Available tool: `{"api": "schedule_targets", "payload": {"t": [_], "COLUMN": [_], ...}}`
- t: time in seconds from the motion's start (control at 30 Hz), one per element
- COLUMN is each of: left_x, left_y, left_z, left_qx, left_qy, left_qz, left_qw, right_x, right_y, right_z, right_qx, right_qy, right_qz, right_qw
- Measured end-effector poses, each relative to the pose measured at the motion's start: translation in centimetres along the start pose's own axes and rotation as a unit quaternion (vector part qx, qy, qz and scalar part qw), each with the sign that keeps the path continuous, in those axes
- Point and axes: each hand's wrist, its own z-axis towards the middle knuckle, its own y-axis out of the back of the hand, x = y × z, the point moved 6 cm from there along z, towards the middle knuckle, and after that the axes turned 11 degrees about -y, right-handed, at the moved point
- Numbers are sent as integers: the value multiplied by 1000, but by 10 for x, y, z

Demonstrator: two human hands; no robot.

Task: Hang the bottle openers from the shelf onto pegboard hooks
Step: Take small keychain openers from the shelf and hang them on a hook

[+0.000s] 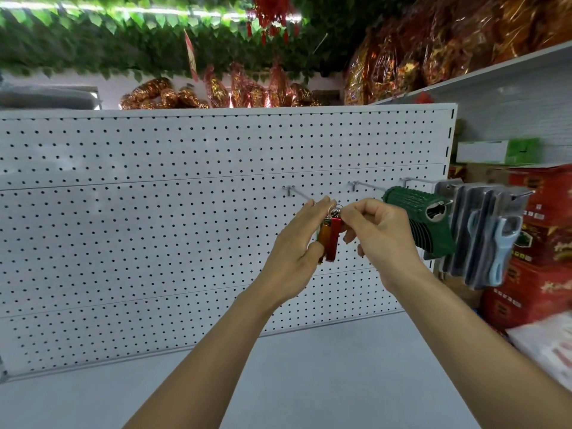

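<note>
A small bunch of bottle openers (331, 239), one red and one orange, hangs from metal key rings in front of the white pegboard (154, 230). My right hand (379, 233) pinches the rings at the top of the bunch. My left hand (297, 246) is beside the openers with straight fingers, its thumb touching the orange one. The rings sit at the tip of a bare metal hook (298, 193). I cannot tell whether a ring is over the hook.
A second hook (368, 186) carries several green openers (424, 224). A third hook at the right holds packaged blue openers (495, 239). Red boxes (538, 243) stack at the far right. A grey shelf (309, 382) lies below the pegboard.
</note>
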Motion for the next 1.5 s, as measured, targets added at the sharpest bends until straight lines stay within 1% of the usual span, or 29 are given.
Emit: {"api": "schedule_targets", "payload": {"t": [0.33,0.57,0.77,0.93,1.1,1.23,1.37,1.5], "left_x": [8,21,29,39,45,48,45,43], "left_y": [1,2,5,6,9,13,16,15], "left_z": [4,13,17,23,27,28,28,29], "left_qx": [12,21,19,22,22,17,9,9], "left_qy": [-35,-39,0,15,0,13,16,-8], "left_qz": [47,86,71,69,70,12,-21,-12], "left_qw": [998,995,997,997,997,1000,1000,1000], "right_x": [-14,-19,-20,-21,-18,-19,-18,-18], "right_y": [1,-2,-5,-7,-7,-5,-4,-5], "right_z": [0,6,12,18,20,18,16,16], "right_qx": [20,27,26,22,23,26,29,30], "right_qy": [-6,-5,0,6,24,30,41,47], "right_qz": [-3,-16,-28,-50,-59,-47,-41,-40], "right_qw": [1000,999,999,998,998,998,998,998]}}
